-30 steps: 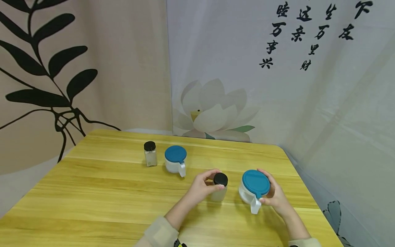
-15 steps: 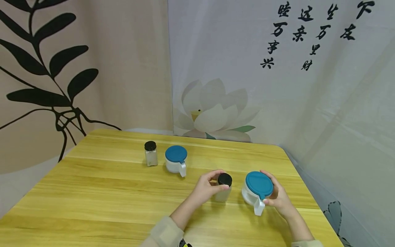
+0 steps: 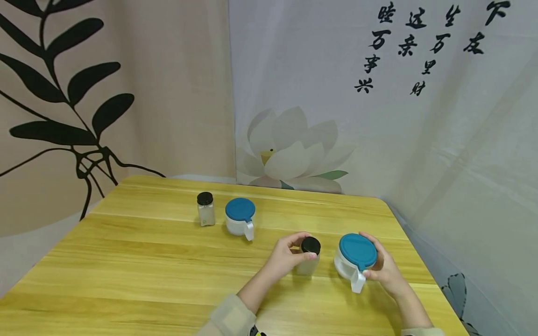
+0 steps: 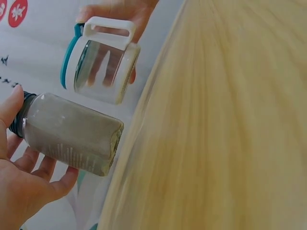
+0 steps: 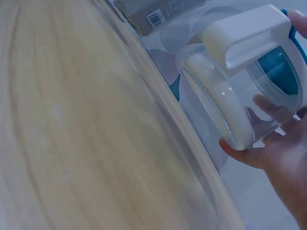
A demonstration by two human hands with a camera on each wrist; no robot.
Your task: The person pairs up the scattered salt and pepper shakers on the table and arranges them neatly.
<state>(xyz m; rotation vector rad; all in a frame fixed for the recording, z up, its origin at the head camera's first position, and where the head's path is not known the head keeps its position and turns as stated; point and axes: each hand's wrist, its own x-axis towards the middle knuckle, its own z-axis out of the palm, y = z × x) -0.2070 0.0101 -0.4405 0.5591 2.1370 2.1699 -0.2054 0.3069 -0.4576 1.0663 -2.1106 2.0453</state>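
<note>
One black-capped bottle [image 3: 308, 267] is getting pinched up top by the left hand [image 3: 283, 257], one blue-lidded handled jar [image 3: 357, 250] is getting gripped around its side by the right hand [image 3: 387, 270], hands apart, probably for steadiness.

A squarish clear jar [image 4: 72, 134], screwed under a black cap [image 3: 311, 245], is held nearly upright above the worktop [image 3: 147, 270]; beside it, apart, a round clear canister [image 4: 98, 81] is raised too, blue lid [image 3: 358, 249] closed, white handle [image 3: 357, 282] foremost.
</note>
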